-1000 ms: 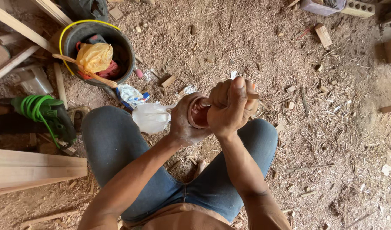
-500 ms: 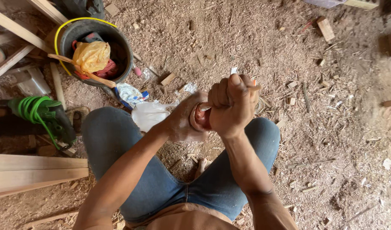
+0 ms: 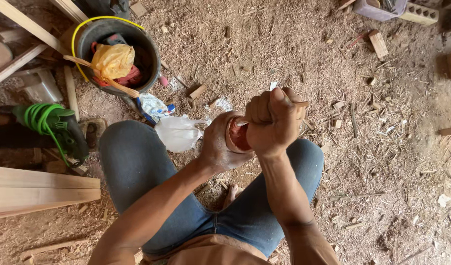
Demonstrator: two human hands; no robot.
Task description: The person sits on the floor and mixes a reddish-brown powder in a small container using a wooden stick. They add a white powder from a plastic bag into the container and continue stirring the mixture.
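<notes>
My left hand (image 3: 219, 147) wraps around a small round container (image 3: 237, 135) with a reddish inside, held over my knees. My right hand (image 3: 273, 122) is a closed fist around a thin wooden stick (image 3: 302, 104) that points down into the container. Only the stick's upper end shows past my fingers. I sit on the ground in blue jeans (image 3: 137, 162). A crumpled white plastic bag (image 3: 176, 132) lies just left of my left hand, against my knee.
A black bucket (image 3: 148, 54) with a yellow rim holds a yellow bag and red items at upper left. A green corded power tool (image 3: 53, 125) and wooden planks (image 3: 39, 189) lie left. Sawdust, chips and offcuts cover the dirt floor; a block (image 3: 378, 44) lies upper right.
Both hands stay on the container and stick, shifting slightly right and up in view as the fist works the stick. The camera view moved a little downward.
</notes>
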